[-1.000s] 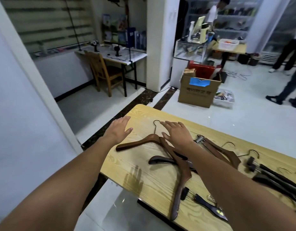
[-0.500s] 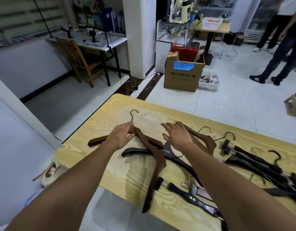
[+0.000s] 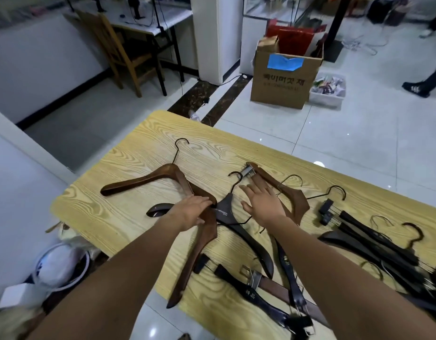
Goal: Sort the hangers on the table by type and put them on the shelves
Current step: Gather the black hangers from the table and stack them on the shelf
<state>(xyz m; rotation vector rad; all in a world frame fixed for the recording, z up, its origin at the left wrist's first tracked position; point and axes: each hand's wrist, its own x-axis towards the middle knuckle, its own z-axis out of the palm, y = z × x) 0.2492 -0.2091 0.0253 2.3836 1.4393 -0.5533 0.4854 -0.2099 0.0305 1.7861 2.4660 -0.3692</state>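
Containers, all on the floor beyond the table [image 3: 128, 217]: open cardboard box [image 3: 280, 84] with a blue label, a red bag [image 3: 295, 40] and brown paper sticking out of it; clear plastic bin [image 3: 327, 95] just beside it, holding mixed small packets, too small to identify.

Left hand [image 3: 190, 213]: fingers [image 3: 204, 201] curled over the arm of the brown wooden hanger [image 3: 138, 182] near its neck, thumb on the underside; looks like a grip. That hanger lies flat at the table's left end, hook pointing away, its near arm overhanging the table edge.

Right hand [image 3: 261, 203]: fingers [image 3: 257, 185] straight and spread, holding nothing; palm over the dark hanger [image 3: 226, 213], fingertips at the brown clip hanger [image 3: 294, 201]; cannot tell whether it touches or hovers.

Black clip hangers [image 3: 373, 238] piled at the table's right end; more dark hangers along the near edge, partly under the right forearm.
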